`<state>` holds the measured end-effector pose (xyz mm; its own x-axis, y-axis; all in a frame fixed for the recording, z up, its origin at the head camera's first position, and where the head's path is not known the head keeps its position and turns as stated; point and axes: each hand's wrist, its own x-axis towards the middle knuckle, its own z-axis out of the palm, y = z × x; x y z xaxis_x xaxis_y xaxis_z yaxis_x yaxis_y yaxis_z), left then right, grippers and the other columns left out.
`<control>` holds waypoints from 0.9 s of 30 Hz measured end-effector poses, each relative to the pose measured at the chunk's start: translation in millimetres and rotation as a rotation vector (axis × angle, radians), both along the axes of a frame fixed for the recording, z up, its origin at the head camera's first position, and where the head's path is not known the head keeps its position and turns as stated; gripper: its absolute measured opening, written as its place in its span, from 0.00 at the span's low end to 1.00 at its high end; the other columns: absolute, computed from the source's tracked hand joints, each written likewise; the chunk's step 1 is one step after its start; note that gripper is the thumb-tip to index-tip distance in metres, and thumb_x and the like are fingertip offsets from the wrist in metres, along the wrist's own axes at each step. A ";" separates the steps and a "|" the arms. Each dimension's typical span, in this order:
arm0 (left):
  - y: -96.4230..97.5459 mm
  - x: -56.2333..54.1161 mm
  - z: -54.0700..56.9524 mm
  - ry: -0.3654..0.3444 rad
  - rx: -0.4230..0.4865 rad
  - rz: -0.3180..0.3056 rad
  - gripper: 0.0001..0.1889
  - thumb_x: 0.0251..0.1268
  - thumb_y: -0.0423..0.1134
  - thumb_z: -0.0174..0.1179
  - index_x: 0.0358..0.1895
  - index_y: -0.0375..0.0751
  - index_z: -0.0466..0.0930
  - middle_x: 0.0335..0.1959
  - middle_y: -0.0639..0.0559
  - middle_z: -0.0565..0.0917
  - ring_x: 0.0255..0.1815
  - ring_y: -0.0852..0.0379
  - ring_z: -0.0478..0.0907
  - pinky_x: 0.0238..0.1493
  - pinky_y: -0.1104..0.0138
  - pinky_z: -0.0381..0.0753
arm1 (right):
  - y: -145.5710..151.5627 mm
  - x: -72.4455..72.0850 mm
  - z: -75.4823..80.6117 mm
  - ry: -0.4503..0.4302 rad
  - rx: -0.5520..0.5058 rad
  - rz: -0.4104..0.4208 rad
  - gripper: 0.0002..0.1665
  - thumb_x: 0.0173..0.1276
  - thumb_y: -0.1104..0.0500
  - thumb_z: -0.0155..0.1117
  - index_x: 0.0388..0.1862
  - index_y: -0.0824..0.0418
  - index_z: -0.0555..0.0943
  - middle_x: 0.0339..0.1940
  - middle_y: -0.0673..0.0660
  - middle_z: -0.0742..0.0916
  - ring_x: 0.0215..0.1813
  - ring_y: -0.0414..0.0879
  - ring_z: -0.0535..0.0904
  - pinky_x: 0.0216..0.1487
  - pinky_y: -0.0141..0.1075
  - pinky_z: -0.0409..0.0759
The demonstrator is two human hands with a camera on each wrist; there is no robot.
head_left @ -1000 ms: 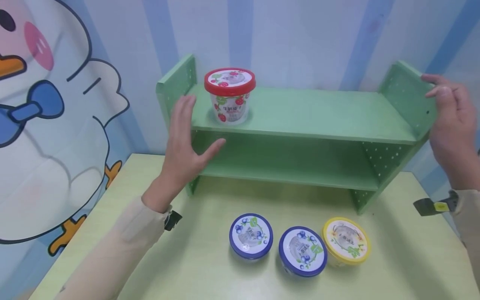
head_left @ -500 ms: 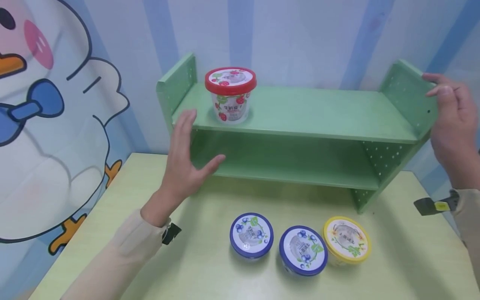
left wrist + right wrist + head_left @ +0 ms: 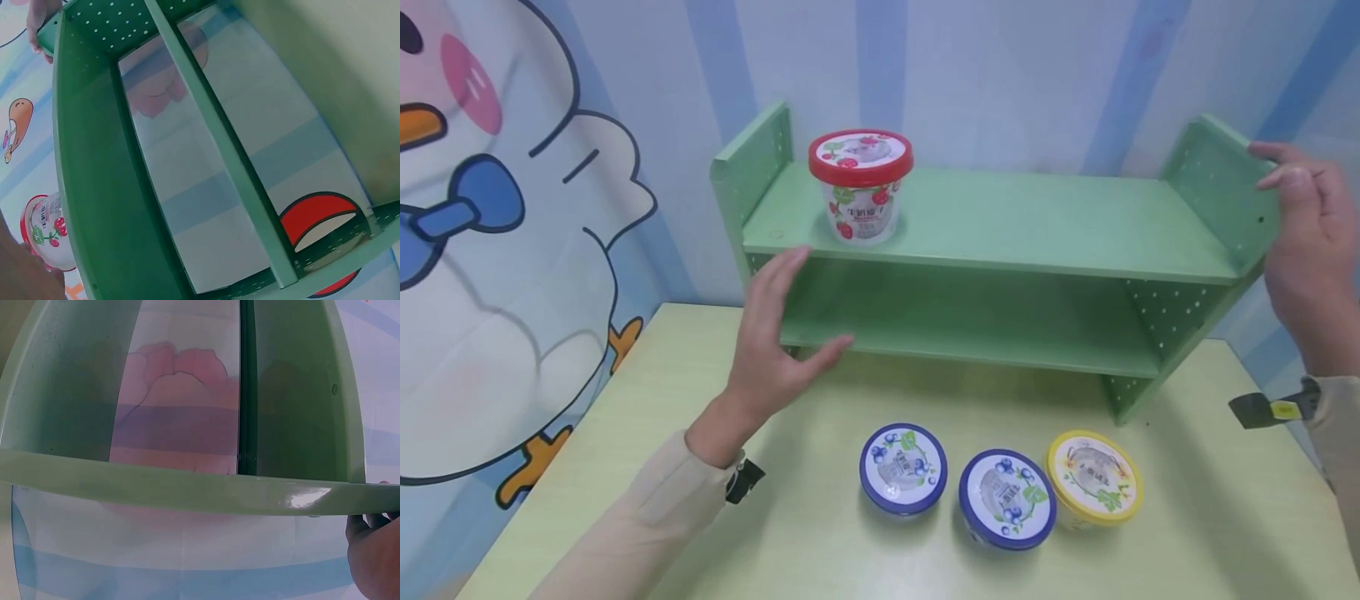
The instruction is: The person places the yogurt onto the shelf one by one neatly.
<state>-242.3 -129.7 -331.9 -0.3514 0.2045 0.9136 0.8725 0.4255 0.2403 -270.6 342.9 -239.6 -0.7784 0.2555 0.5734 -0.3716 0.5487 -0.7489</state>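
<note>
My left hand [image 3: 771, 342] is held in front of the green shelf's left end, fingers spread and nothing in them. Just above it, a strawberry-print tub with a red lid [image 3: 861, 192] stands upright on the upper board. In the left wrist view the same tub [image 3: 51, 231] shows beside the hand at the lower left. My right hand [image 3: 1315, 242] grips the top of the green shelf's [image 3: 1037, 221] right side panel. In the right wrist view its fingers [image 3: 359, 526] curl under the panel edge.
On the table [image 3: 700, 533] before the shelf stand two blue-lidded blueberry tubs [image 3: 903, 469] and a yellow-lidded tub [image 3: 1093, 477]. The right blue one sits close against the yellow one. A striped wall [image 3: 985, 83] with a cartoon bird [image 3: 482, 350] rises behind and to the left.
My left hand has moved down from beside the strawberry tub to below the upper board's front edge. The tub stays where it was, and my right hand keeps its hold on the shelf.
</note>
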 end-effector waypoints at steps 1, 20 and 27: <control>0.7 0.3 -1.8 -0.007 0.004 -0.025 0.44 0.62 0.61 0.62 0.69 0.27 0.63 0.66 0.34 0.69 0.68 0.42 0.63 0.67 0.49 0.64 | 0.3 -0.2 -0.2 0.003 0.006 -0.004 0.18 0.82 0.53 0.35 0.56 0.58 0.72 0.70 0.45 0.70 0.68 0.44 0.64 0.67 0.41 0.69; 5.9 3.1 -25.2 -0.372 -0.058 -0.336 0.45 0.58 0.64 0.65 0.69 0.33 0.65 0.65 0.45 0.73 0.65 0.47 0.68 0.61 0.53 0.72 | 2.2 0.7 -2.1 -0.040 0.006 -0.011 0.20 0.82 0.50 0.34 0.58 0.55 0.71 0.72 0.44 0.68 0.69 0.45 0.63 0.68 0.45 0.68; 6.0 5.7 -30.1 -0.504 -0.070 -0.419 0.44 0.56 0.60 0.68 0.70 0.38 0.65 0.66 0.49 0.71 0.64 0.43 0.69 0.61 0.52 0.73 | 3.7 4.0 1.2 -0.114 0.063 -0.081 0.21 0.82 0.48 0.31 0.60 0.51 0.71 0.74 0.38 0.65 0.73 0.39 0.55 0.72 0.44 0.58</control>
